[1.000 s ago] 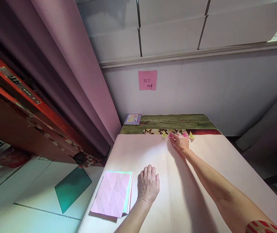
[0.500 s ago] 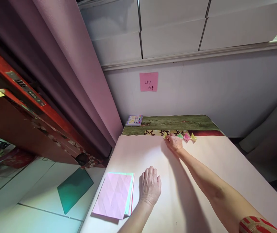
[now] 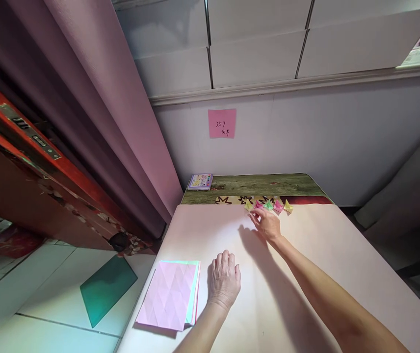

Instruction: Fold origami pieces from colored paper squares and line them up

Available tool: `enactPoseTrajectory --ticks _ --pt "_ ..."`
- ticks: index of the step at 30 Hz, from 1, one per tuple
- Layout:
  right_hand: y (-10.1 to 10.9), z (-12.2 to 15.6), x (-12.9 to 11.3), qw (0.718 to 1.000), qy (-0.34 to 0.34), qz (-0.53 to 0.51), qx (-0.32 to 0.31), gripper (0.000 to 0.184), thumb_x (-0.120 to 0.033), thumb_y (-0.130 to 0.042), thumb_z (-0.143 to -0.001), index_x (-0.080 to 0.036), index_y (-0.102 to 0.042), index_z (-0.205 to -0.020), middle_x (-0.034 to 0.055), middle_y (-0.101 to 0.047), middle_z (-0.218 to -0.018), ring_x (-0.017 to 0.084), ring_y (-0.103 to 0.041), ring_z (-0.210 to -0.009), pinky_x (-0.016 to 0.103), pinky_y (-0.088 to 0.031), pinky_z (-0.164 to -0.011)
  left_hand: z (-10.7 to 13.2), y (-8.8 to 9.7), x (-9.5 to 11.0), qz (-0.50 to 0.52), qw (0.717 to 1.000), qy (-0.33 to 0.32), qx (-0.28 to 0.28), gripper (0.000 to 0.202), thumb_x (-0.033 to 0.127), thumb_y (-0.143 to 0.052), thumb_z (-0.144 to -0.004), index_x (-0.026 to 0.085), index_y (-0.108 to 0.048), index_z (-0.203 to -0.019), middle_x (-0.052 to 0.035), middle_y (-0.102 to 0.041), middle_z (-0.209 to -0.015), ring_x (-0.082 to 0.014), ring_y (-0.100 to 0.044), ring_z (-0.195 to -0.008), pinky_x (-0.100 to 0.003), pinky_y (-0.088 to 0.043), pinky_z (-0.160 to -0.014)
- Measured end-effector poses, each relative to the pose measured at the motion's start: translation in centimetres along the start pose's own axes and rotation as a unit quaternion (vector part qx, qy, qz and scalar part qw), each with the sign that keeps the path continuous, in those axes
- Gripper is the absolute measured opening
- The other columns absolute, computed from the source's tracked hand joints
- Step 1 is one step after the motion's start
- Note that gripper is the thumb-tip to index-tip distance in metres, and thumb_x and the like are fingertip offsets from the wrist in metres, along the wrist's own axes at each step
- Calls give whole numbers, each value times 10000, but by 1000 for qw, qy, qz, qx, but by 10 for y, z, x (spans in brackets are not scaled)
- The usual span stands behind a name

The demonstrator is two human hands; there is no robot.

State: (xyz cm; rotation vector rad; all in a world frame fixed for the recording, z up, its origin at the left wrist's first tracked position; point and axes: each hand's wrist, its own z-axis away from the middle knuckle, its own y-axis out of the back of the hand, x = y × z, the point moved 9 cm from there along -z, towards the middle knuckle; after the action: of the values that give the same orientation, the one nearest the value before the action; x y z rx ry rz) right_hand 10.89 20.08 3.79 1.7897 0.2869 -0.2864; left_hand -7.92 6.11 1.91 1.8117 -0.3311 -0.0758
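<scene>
Several small folded paper pieces stand in a row along the far edge of the pale table cover. From left to right come a yellow piece (image 3: 248, 205), a pink piece (image 3: 258, 203), a green piece (image 3: 268, 205), another pink piece (image 3: 278, 206) and another yellow piece (image 3: 288, 206). Just in front of the left ones, my right hand (image 3: 267, 224) hovers with fingers apart and nothing seen in them. My left hand (image 3: 225, 280) lies palm down on the cover, fingers stretched out, beside a stack of paper sheets (image 3: 168, 296) topped by a creased pink sheet.
The pale cover (image 3: 210, 230) ends short of the table's wood-patterned far strip (image 3: 261, 183). A small purple-edged packet (image 3: 200, 182) lies in its left corner. A pink note (image 3: 222, 123) is stuck on the wall. A green sheet (image 3: 109, 291) lies at left, by the door (image 3: 29, 181).
My right hand has drawn back from the row, uncovering the left pink piece and letting go there. My left hand stays in place on the cover. The view has shifted slightly.
</scene>
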Motion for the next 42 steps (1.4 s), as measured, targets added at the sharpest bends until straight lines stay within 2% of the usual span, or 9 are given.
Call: enactPoseTrajectory --ticks 4,11,18,23,27,30,34,37,42 --pt "11 77 7 984 -22 -177 -5 393 -500 -477 -916 -244 -755 -811 41 -734 -761 177 -626 -588 284 -462 -610 0 3 2 -7 1000 -8 11 160 247 -543 -895 227 -593 -1046 -58 -577 -1145 -232 -525 -993 -377 -455 -807" --pt "9 183 5 953 -83 -284 -64 348 -483 -523 -877 -249 -741 -742 16 -724 -715 173 -590 -553 278 -464 -559 0 5 5 -5 1000 -14 11 126 248 -542 -903 219 -585 -1017 -62 -570 -1100 -228 -521 -983 -372 -450 -814" --pt "2 208 -1 981 -17 -184 -53 347 -488 -476 -898 -281 -749 -843 17 -738 -830 190 -658 -678 292 -475 -651 3 9 10 35 999 7 -35 168 287 -539 -915 210 -577 -1060 -69 -585 -1104 -238 -513 -1055 -379 -441 -896" --pt "1 214 4 989 0 -146 -33 357 -529 -482 -891 -286 -743 -881 8 -744 -894 180 -664 -699 284 -454 -634 7 5 24 44 990 -6 -131 179 281 -559 -892 170 -619 -1018 -112 -619 -1073 -262 -550 -1040 -408 -465 -905" --pt "4 216 4 991 1 -132 -22 371 -549 -482 -881 -287 -745 -870 4 -745 -886 175 -659 -692 281 -437 -610 43 45 30 83 994 -45 -53 271 327 -603 -880 201 -610 -1121 -101 -583 -1256 -256 -535 -1150 -401 -453 -984" --pt "6 216 3 991 7 -132 -15 385 -547 -469 -884 -283 -749 -860 10 -747 -887 176 -658 -693 279 -432 -598 89 76 5 86 995 -46 14 523 368 -679 -834 237 -519 -1315 -100 -488 -1431 -276 -451 -1304 -445 -413 -1067" --pt "4 216 7 991 -4 -132 -18 362 -537 -484 -877 -294 -752 -848 -4 -748 -881 170 -651 -676 279 -427 -591 138 98 -55 42 998 5 49 589 300 -697 -829 245 -484 -1376 -117 -497 -1443 -302 -430 -1353 -488 -406 -1077" --pt "2 216 10 991 -8 -132 -16 352 -535 -493 -870 -300 -753 -843 -8 -748 -874 176 -650 -683 284 -427 -596 154 106 -88 13 997 32 71 561 253 -716 -811 226 -528 -1339 -118 -540 -1402 -294 -460 -1326 -468 -412 -1074" --pt "3 217 10 990 7 -142 -3 360 -535 -494 -864 -289 -755 -830 -3 -746 -861 165 -644 -659 281 -432 -593 154 106 -102 -4 995 57 86 287 212 -652 -856 265 -671 -1137 -72 -663 -1219 -258 -575 -1156 -429 -455 -978"
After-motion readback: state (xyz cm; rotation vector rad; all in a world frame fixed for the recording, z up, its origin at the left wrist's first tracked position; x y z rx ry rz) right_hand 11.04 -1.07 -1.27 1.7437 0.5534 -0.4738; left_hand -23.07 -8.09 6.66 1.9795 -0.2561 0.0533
